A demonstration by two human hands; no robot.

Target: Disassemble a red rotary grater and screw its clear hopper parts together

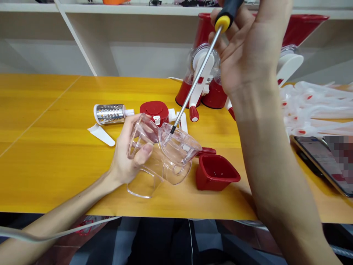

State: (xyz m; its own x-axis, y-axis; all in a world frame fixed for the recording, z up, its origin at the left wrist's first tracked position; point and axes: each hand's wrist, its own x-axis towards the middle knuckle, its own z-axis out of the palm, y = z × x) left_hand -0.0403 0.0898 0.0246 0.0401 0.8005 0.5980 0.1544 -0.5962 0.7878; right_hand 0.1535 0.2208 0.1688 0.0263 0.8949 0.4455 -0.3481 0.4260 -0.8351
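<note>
My left hand (131, 152) is closed around a clear plastic grater housing (176, 147), tilted above the table. Raised at the upper right, my right hand (242, 48) grips a screwdriver (202, 68) by its dark handle with a yellow collar. The long metal shaft slants down to the left, and its black tip overlaps the clear housing; I cannot tell whether it touches a screw. Right of the housing stands a red square container (217, 173) with a few tiny bits inside. Behind my left hand are a red base part (154, 110) and a metal grater drum (110, 114).
A white curved piece (101, 134) lies left of my hand. Assembled red rotary graters (198, 73) stand along the back by the shelf (138, 10). White crank handles (311, 106) in plastic and a phone (320, 158) lie at right. A cable (55, 235) crosses the lower left.
</note>
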